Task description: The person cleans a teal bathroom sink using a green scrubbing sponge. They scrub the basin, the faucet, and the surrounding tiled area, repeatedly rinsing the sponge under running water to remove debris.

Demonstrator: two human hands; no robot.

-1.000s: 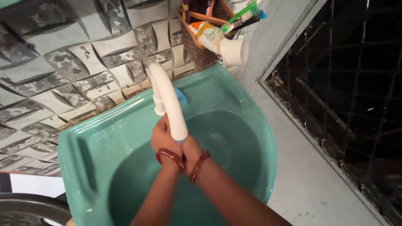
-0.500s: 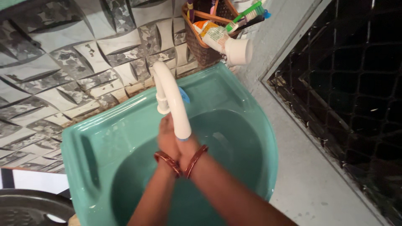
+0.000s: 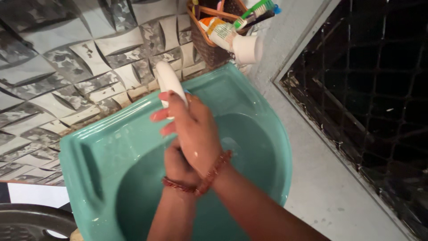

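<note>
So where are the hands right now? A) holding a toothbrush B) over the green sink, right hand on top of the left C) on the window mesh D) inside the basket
B: the right hand lies over the left hand above the sink, in front of the white tap.

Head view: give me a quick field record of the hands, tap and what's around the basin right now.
right hand: on top, laid over the left, fingers pointing left, skin wet
left hand: underneath, mostly covered
bangles: reddish, one on each wrist
tap: white, curved, spout hidden behind the hands
basin: green, against tiled wall
basket: brown, behind the basin, holding toothbrushes and a tube
</note>
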